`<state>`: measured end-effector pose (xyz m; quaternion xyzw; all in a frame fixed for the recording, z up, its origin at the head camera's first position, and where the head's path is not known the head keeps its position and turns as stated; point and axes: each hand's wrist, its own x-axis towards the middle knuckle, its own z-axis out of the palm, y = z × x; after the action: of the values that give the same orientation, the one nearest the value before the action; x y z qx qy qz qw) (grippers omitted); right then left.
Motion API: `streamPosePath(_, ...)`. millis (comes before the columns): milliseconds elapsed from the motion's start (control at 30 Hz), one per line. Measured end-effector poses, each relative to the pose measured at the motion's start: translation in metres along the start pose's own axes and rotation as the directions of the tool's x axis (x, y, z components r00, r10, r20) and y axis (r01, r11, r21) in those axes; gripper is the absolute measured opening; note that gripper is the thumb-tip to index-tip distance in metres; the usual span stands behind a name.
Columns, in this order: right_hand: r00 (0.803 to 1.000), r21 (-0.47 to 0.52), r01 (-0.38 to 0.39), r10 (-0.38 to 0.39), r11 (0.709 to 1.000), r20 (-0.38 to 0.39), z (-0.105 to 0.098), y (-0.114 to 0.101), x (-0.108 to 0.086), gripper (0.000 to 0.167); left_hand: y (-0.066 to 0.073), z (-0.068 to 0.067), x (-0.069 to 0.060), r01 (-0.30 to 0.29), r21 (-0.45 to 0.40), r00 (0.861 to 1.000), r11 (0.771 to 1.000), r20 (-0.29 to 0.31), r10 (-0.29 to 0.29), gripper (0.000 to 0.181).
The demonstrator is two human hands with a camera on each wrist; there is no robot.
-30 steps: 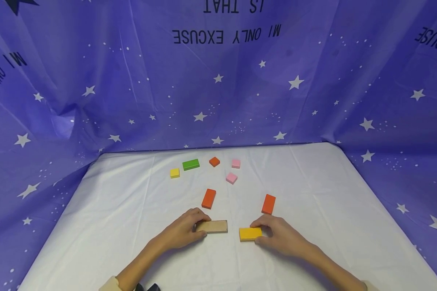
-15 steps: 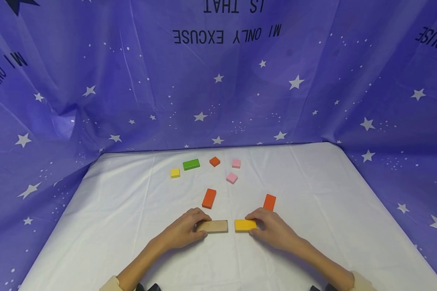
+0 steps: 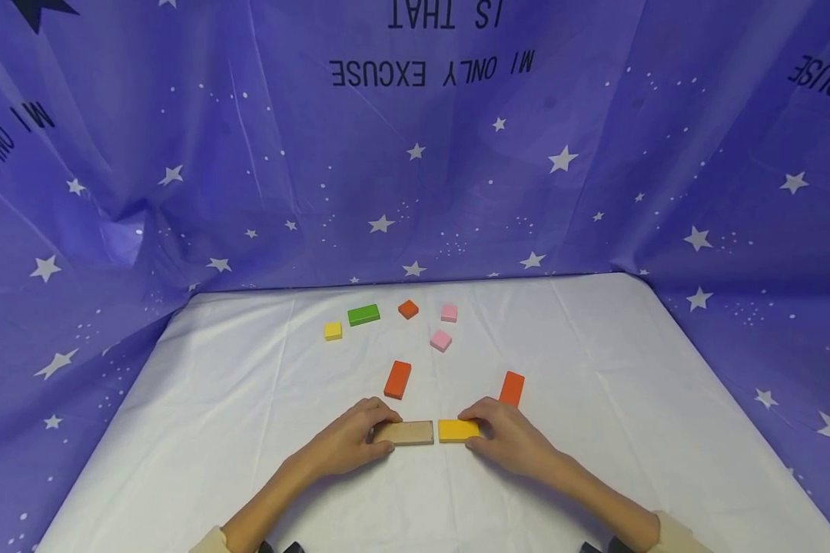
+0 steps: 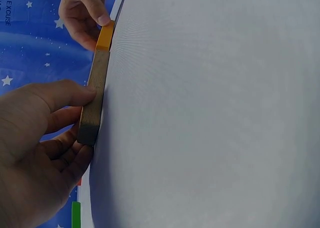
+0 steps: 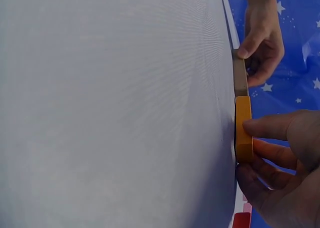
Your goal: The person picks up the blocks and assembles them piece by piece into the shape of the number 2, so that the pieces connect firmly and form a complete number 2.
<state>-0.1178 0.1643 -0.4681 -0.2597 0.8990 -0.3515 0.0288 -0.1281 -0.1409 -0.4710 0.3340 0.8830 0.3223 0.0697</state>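
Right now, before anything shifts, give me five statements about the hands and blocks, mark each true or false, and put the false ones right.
1. The left hand grips the plain wooden block. True.
2. The right hand holds nothing. False: it grips the orange-yellow block.
3. In the head view, a narrow gap shows between the two held blocks. True.
4. The two pink blocks are stacked. False: the farther pink block and the nearer pink block lie apart on the white cloth.
5. In the head view, the small yellow block lies left of the green block. True.
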Motion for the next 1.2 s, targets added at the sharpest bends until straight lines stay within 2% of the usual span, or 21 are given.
streamPosePath(933,0.999,-0.023,-0.032,0.032,0.999,0.026,0.0030,-0.0057,0.0050,0.032,0.0019,0.0004,0.0008,0.004,0.009,1.000,1.000,0.006,-0.004,0.025)
streamPosePath(1200,1.000,-0.055,0.006,-0.006,0.998,0.013,0.0074,-0.0053,0.0074,0.031,0.0003,0.0005,0.0015,-0.002,0.017,1.000,1.000,0.004,0.002,0.026)
